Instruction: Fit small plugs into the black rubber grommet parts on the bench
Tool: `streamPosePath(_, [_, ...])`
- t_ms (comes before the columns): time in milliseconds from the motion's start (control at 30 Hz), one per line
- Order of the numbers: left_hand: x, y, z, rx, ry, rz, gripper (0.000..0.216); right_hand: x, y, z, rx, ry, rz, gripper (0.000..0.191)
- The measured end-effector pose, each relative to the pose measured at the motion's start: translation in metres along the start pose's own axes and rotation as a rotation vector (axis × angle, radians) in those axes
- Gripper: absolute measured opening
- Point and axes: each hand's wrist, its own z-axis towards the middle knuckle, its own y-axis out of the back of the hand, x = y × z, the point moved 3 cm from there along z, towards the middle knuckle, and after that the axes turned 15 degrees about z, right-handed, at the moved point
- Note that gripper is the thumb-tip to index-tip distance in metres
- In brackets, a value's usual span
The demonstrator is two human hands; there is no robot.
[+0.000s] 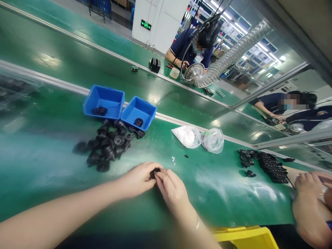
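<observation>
Around us on the green bench (220, 193), a pile (107, 151) of dark parts sits at ten o'clock from our hands, lying between our left forearm (85, 207) and two blue bins (110, 100) at eleven, each with a few black pieces inside. Toward one and two o'clock stand two clear bags (185, 135), the nearer to the bins filled with white; closer to us, at two, lie white bits (173, 158) and, just beyond, black bits (186, 156). Stacked black rows (272, 167) wait at three, near a co-worker's hand (310, 185), and a yellow bin (246, 234) juts in at four. Our left hand (140, 178) curls narrowly round a small black part (156, 171), thumb and fingers on either side, while our right hand (172, 190) pinches at its right edge, fingertips nearly together. The part, mostly hidden, is held above the bench, midway between our hands; we cannot tell its shape.
</observation>
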Motion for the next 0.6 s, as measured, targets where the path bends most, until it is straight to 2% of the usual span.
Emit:
streamPosePath(200, [-0.001, 0.000, 0.001, 0.000, -0.067, 0.050, 0.041, 0.003, -0.003, 0.000, 0.020, -0.018, -0.015, 0.028])
streamPosePath(333, [-0.002, -0.004, 0.001, 0.038, -0.007, -0.066, 0.036, 0.008, 0.009, 0.009, 0.056, -0.039, 0.045, 0.022])
streamPosePath(400, [-0.001, -0.008, 0.002, 0.075, 0.039, -0.213, 0.033, -0.001, 0.026, 0.012, -0.031, -0.123, 0.089, 0.016])
streamPosePath(500, [0.001, -0.012, 0.004, 0.132, 0.107, -0.352, 0.035, -0.036, 0.062, 0.002, -0.299, -0.398, -0.046, 0.019])
streamPosePath(533, [0.002, -0.013, 0.004, 0.144, 0.123, -0.359, 0.037, -0.051, 0.071, -0.004, -0.338, -0.476, -0.115, 0.021])
streamPosePath(600, [0.004, -0.013, 0.005, 0.156, 0.135, -0.351, 0.038, -0.075, 0.083, -0.014, -0.362, -0.538, -0.184, 0.023])
